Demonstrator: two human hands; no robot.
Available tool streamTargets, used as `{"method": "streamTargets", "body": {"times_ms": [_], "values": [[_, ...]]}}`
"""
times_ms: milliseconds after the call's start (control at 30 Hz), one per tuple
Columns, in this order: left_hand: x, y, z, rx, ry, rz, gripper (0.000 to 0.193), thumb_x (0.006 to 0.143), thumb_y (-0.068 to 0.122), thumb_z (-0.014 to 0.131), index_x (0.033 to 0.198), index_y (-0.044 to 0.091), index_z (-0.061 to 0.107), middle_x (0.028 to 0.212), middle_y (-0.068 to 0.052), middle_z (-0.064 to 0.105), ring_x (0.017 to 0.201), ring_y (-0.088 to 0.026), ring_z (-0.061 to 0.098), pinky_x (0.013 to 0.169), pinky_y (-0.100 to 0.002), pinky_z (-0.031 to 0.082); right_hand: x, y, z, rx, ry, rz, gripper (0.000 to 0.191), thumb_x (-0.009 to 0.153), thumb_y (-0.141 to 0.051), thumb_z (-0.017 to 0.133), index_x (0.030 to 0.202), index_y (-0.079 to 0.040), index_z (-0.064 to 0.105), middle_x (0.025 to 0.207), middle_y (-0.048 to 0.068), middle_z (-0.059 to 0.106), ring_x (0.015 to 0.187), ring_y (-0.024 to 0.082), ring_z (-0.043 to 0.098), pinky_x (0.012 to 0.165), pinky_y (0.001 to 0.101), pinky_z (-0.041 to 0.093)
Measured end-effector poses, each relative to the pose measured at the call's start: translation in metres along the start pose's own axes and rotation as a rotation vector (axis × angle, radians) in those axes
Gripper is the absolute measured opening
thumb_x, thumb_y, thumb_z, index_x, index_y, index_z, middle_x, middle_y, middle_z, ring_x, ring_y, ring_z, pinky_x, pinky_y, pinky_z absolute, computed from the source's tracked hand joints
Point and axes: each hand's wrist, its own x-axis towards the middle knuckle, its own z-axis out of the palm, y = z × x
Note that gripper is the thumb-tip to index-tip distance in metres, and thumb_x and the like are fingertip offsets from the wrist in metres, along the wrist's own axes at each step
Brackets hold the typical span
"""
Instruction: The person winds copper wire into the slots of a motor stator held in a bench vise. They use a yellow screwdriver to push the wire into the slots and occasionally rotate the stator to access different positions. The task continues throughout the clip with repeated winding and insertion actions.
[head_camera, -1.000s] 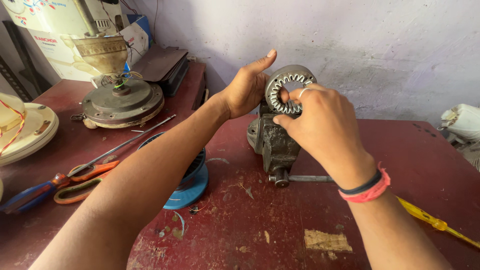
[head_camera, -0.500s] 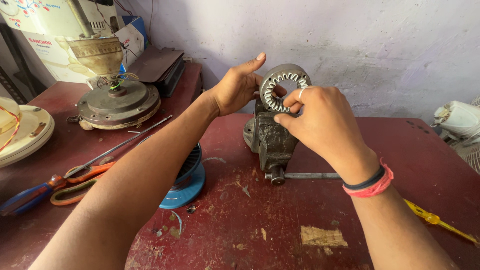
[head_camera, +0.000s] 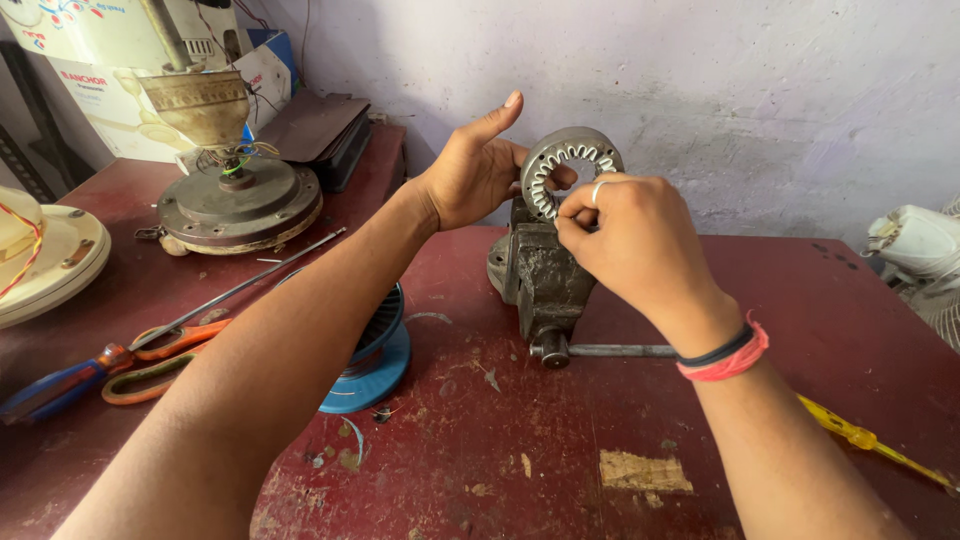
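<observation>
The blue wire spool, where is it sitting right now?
In the head view the blue wire spool sits on the red table, left of the bench vise, partly hidden under the left forearm, with the orange-handled scissors further left.

Bare forearms, no sleeves; right wrist: black band (head_camera: 712, 352) beside red thread band (head_camera: 735, 362); ring (head_camera: 596, 190) on right finger.

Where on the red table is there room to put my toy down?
The table is bare between the vise and the near edge, and between the vise handle and the yellow screwdriver. It is crowded at the left: blue spool, scissors, fan motor.
</observation>
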Motion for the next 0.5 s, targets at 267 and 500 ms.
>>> {"method": "streamTargets", "body": {"times_ms": [267, 500], "values": [[0.001, -0.002, -0.006, 0.004, -0.045, 0.008, 0.103, 0.094, 0.078, 0.027, 0.114, -0.011, 0.075, 0.116, -0.022, 0.074, 0.125, -0.032, 0.057, 0.119, -0.048, 0.03, -0.001, 0.01, -0.024, 0.124, -0.225, 0.21, 0.017, 0.08, -0.01, 0.079, 0.097, -0.006, 0.081, 0.072, 0.011, 0.077, 0.06, 0.014, 0.07, 0.058, 0.0294, 0.054], [0.0, -0.002, -0.009, 0.035, -0.014, 0.026, 0.105, 0.092, 0.079, 0.025, 0.107, -0.011, 0.077, 0.118, -0.024, 0.074, 0.133, -0.03, 0.053, 0.121, -0.051, 0.025, -0.005, 0.007, -0.019, 0.178, -0.211, 0.201, 0.018, 0.083, -0.012, 0.08, 0.1, -0.007, 0.081, 0.074, 0.012, 0.076, 0.056, 0.016, 0.067, 0.054, 0.0319, 0.051]]}}
